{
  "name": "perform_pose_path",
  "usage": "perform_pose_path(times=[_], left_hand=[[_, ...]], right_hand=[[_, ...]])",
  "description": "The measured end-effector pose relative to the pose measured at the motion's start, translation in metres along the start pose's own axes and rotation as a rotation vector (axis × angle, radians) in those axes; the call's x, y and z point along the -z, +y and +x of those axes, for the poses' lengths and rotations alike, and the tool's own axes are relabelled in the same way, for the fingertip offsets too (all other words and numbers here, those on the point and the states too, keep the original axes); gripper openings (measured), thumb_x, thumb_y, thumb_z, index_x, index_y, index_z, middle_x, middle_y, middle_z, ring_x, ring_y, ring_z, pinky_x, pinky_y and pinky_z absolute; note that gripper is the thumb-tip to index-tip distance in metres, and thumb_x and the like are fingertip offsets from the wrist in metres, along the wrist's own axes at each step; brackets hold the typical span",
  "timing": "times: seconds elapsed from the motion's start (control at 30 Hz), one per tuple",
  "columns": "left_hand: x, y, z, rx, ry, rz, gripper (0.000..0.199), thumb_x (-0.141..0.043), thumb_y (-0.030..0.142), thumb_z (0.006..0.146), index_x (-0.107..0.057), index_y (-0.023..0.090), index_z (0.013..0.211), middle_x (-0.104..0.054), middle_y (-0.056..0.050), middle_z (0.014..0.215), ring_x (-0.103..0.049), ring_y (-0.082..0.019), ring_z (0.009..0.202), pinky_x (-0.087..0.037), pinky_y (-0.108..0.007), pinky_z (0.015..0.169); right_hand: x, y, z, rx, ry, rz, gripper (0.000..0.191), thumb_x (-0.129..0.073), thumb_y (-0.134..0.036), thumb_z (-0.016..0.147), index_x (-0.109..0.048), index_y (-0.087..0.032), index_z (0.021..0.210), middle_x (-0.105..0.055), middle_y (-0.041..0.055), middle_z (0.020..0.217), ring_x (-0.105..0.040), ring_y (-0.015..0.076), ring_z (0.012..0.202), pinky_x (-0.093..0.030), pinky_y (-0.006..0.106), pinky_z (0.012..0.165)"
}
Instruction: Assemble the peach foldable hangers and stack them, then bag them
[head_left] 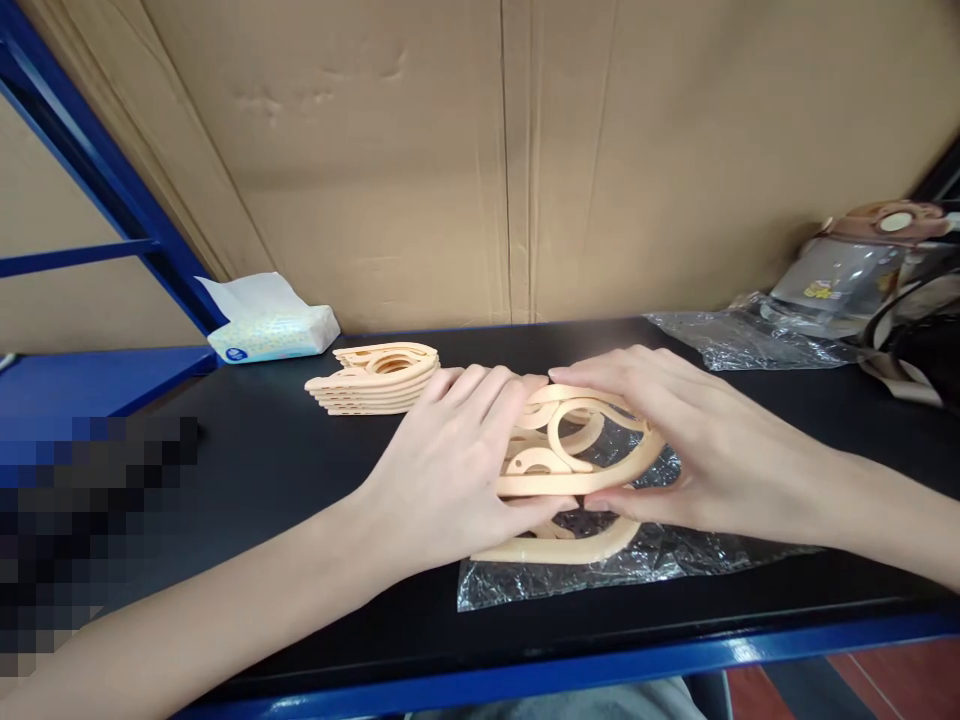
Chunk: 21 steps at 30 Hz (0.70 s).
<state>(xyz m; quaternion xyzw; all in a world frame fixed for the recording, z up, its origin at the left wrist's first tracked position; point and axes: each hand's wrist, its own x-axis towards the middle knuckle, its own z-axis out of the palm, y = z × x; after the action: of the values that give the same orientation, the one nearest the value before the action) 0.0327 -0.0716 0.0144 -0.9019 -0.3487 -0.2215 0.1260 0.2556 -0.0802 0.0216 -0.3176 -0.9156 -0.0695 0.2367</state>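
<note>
Both hands hold one cream plastic folding hanger (615,475) at the middle of the head view. My left hand (457,465) grips its left part, with the thumb along the lower edge. Curled round its right end is my right hand (694,450), fingers on top and thumb below. Beneath it, another cream hanger (577,548) lies on a clear plastic bag (675,558). A neat stack of several cream hangers (375,385) sits behind my left hand. The fingertips nearly meet at the held hanger's upper edge.
On the black table (255,520) a tissue pack (277,330) stands at the back left. At the back right are crumpled clear plastic (750,335), a clear bottle with a brown lid (840,275) and a dark strapped item (922,335). Cardboard (390,180) rises behind.
</note>
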Motion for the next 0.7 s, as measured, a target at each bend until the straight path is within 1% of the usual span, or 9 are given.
perform_pose_path(times=[0.07, 0.13, 0.17, 0.23, 0.33, 0.4, 0.53, 0.6, 0.7], left_hand=[[0.003, -0.007, -0.003, 0.017, -0.089, -0.047, 0.076, -0.06, 0.056, 0.077, -0.037, 0.013, 0.136, -0.051, -0.012, 0.129, -0.05, -0.029, 0.115, -0.041, -0.043, 0.096], [0.008, -0.017, -0.008, 0.049, -0.194, -0.101, 0.09, -0.058, 0.057, 0.079, -0.017, 0.016, 0.147, -0.031, -0.012, 0.148, -0.035, -0.03, 0.133, -0.037, -0.043, 0.105], [0.012, -0.022, -0.011, 0.065, -0.253, -0.119, 0.092, -0.057, 0.058, 0.08, -0.01, 0.018, 0.149, -0.023, -0.011, 0.153, -0.027, -0.03, 0.137, -0.034, -0.044, 0.108], [0.02, -0.03, -0.017, 0.072, -0.392, -0.144, 0.092, -0.054, 0.06, 0.081, -0.005, 0.024, 0.15, -0.012, -0.006, 0.156, -0.019, -0.031, 0.141, -0.03, -0.048, 0.111], [0.03, -0.033, -0.025, 0.048, -0.553, -0.178, 0.085, -0.051, 0.061, 0.083, -0.007, 0.032, 0.149, -0.009, 0.0, 0.156, -0.017, -0.032, 0.141, -0.028, -0.051, 0.111], [0.033, -0.03, -0.029, 0.052, -0.576, -0.204, 0.077, -0.05, 0.057, 0.086, -0.011, 0.036, 0.148, -0.012, 0.003, 0.155, -0.019, -0.031, 0.14, -0.028, -0.051, 0.112], [0.027, -0.021, -0.039, 0.065, -0.51, -0.287, 0.066, -0.051, 0.047, 0.089, -0.02, 0.037, 0.146, -0.021, 0.004, 0.153, -0.024, -0.028, 0.139, -0.03, -0.047, 0.112], [0.022, -0.019, -0.044, 0.075, -0.505, -0.315, 0.067, -0.05, 0.046, 0.09, -0.018, 0.036, 0.147, -0.022, 0.003, 0.152, -0.025, -0.027, 0.139, -0.031, -0.044, 0.112], [0.016, -0.019, -0.049, 0.088, -0.516, -0.324, 0.068, -0.049, 0.045, 0.091, -0.014, 0.034, 0.148, -0.02, 0.002, 0.153, -0.023, -0.026, 0.139, -0.03, -0.044, 0.112]], right_hand=[[0.008, 0.012, -0.003, -0.068, -0.018, -0.04, 0.072, -0.064, -0.047, 0.074, -0.038, -0.023, 0.136, -0.058, 0.009, 0.121, -0.055, 0.0297, 0.107, -0.047, 0.045, 0.086], [0.02, 0.029, -0.008, -0.178, -0.025, -0.065, 0.073, -0.064, -0.051, 0.072, -0.037, -0.026, 0.135, -0.057, 0.0085, 0.12, -0.053, 0.0309, 0.108, -0.047, 0.046, 0.087], [0.028, 0.039, -0.012, -0.245, -0.007, -0.079, 0.072, -0.063, -0.052, 0.072, -0.037, -0.029, 0.135, -0.055, 0.0082, 0.122, -0.052, 0.0309, 0.11, -0.046, 0.047, 0.089], [0.042, 0.058, -0.021, -0.358, -0.022, -0.104, 0.074, -0.062, -0.053, 0.071, -0.035, -0.03, 0.136, -0.056, 0.0077, 0.118, -0.053, 0.0308, 0.108, -0.045, 0.047, 0.09], [0.053, 0.073, -0.042, -0.464, -0.082, -0.134, 0.071, -0.058, -0.05, 0.075, -0.033, -0.029, 0.137, -0.057, 0.0092, 0.117, -0.054, 0.0306, 0.105, -0.045, 0.047, 0.088], [0.053, 0.074, -0.058, -0.494, -0.145, -0.136, 0.069, -0.059, -0.047, 0.075, -0.034, -0.028, 0.136, -0.056, 0.0112, 0.118, -0.053, 0.031, 0.106, -0.045, 0.047, 0.089], [0.041, 0.065, -0.086, -0.494, -0.203, -0.058, 0.069, -0.063, -0.048, 0.073, -0.035, -0.034, 0.135, -0.056, 0.009, 0.124, -0.054, 0.0333, 0.11, -0.047, 0.049, 0.09], [0.035, 0.059, -0.092, -0.503, -0.238, 0.039, 0.072, -0.064, -0.047, 0.073, -0.032, -0.036, 0.137, -0.055, 0.006, 0.128, -0.055, 0.0312, 0.113, -0.047, 0.045, 0.096], [0.029, 0.051, -0.091, -0.544, -0.281, 0.169, 0.075, -0.067, -0.046, 0.073, -0.029, -0.038, 0.138, -0.052, 0.0023, 0.134, -0.054, 0.0284, 0.118, -0.046, 0.038, 0.101]])
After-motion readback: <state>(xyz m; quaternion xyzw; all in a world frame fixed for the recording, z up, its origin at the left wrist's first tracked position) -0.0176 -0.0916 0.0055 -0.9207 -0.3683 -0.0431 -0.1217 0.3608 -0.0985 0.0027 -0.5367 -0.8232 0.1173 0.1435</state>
